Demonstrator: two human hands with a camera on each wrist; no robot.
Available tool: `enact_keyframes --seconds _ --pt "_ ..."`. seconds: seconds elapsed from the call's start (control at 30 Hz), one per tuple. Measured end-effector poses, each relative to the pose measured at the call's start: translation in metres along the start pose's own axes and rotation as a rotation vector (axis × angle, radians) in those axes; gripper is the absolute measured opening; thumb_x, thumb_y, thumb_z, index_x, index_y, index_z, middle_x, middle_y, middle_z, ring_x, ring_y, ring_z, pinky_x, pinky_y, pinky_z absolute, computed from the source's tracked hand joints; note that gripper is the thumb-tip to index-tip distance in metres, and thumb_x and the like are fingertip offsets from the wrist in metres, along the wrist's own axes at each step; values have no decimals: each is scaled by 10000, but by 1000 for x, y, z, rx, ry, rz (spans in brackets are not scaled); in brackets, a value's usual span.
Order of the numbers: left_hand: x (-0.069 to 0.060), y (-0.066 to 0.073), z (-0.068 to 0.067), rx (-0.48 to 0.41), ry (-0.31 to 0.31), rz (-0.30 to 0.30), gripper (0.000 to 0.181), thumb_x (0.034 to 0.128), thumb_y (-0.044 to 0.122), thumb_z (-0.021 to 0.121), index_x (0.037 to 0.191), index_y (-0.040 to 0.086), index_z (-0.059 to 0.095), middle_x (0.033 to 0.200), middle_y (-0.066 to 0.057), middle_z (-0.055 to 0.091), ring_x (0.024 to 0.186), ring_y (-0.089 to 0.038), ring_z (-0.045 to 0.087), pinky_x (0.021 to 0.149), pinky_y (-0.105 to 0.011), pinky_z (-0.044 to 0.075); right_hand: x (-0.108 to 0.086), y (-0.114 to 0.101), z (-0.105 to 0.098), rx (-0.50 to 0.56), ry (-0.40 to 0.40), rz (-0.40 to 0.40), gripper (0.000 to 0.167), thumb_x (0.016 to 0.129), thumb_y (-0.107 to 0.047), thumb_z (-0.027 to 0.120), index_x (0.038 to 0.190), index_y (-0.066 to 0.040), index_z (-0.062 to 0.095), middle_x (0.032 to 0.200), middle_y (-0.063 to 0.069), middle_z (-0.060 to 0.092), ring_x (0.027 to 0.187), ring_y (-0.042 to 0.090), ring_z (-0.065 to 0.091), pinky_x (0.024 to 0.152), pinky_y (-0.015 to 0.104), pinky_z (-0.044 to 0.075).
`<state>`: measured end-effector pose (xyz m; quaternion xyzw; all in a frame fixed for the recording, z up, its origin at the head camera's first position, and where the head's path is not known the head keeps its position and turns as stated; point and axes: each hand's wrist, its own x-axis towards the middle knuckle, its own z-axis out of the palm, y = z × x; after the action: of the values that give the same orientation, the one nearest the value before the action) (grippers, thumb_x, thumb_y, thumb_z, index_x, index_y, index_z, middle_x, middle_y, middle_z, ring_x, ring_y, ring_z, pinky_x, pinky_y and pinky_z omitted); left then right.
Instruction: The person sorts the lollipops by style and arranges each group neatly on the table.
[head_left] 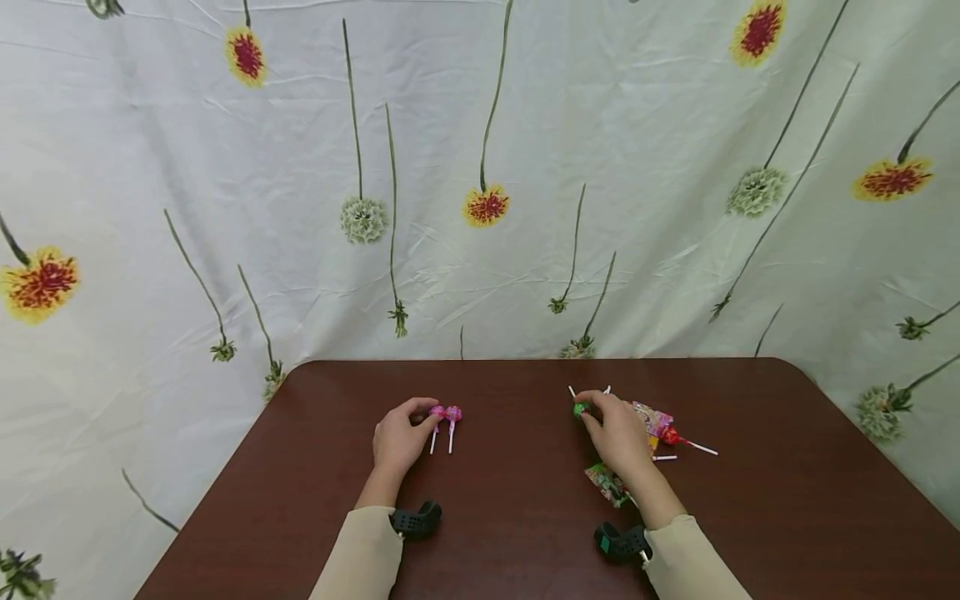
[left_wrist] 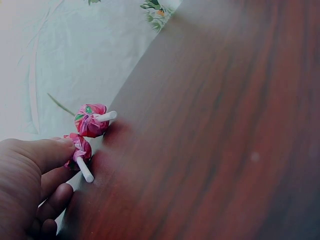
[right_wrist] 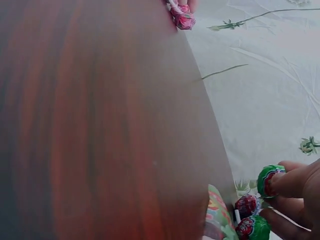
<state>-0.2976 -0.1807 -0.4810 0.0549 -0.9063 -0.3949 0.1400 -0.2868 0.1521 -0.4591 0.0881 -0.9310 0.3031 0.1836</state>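
Note:
At the left of the table, my left hand (head_left: pixel 397 437) pinches a pink-wrapped lollipop (left_wrist: pixel 82 152) between thumb and fingers. A second pink lollipop (head_left: pixel 453 413) lies right beside it, both white sticks pointing toward me. My right hand (head_left: pixel 621 432) holds a green-wrapped lollipop (right_wrist: pixel 270 181) by its head, above a loose group of sweets. Below those fingers, the right wrist view shows another green and red lollipop (right_wrist: pixel 256 228) and a dark red one (right_wrist: pixel 247 205). To the right of the hand lies a red lollipop (head_left: pixel 670 435). The right hand partly hides the group.
A pink patterned packet (head_left: pixel 654 417) lies under the red lollipop, and a green packet (head_left: pixel 607 485) lies nearer me by the right wrist. The brown table (head_left: pixel 510 500) ends at a flowered white cloth (head_left: pixel 450 275) hanging behind its far edge.

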Motion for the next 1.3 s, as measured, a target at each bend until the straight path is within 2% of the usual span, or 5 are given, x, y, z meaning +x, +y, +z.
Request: enact_keyframes --seconds 0.1,0.53,0.87,1.1,1.3 --pt "0 -1 0 1 -2 -3 257 918 318 714 1163 242 732 1098 -38 744 1041 -251 648 936 -509 440 1 -2 -2 77 16 -1 251 931 -80 681 1177 -131 693 1065 120 685 820 258 637 679 400 496" --pt "0 -1 1 -1 -4 8 252 920 311 716 1162 246 732 1084 -24 749 1037 -243 661 938 -501 446 5 -5 -4 301 53 49 283 889 -19 716 1163 -65 660 1155 171 585 982 321 646 851 458 561" --pt "0 2 0 7 -3 19 243 928 307 708 1160 239 733 1091 -21 750 1040 -239 671 948 -498 451 4 -11 -7 348 69 50 207 879 -60 748 1068 -101 674 1086 108 560 927 234 635 788 251 550" --pt "2 3 2 1 -4 22 248 925 322 711 1159 245 733 1077 -25 744 1037 -236 662 991 -511 428 4 -16 -7 351 102 4 298 898 -62 726 1190 -111 697 1093 100 614 962 240 638 829 366 578" --pt "1 0 1 -2 -1 14 248 923 307 716 1159 234 733 1093 -24 751 1049 -247 667 1008 -522 416 4 -23 -1 393 93 15 289 895 -57 724 1177 -76 662 1085 104 700 935 231 677 762 242 559"
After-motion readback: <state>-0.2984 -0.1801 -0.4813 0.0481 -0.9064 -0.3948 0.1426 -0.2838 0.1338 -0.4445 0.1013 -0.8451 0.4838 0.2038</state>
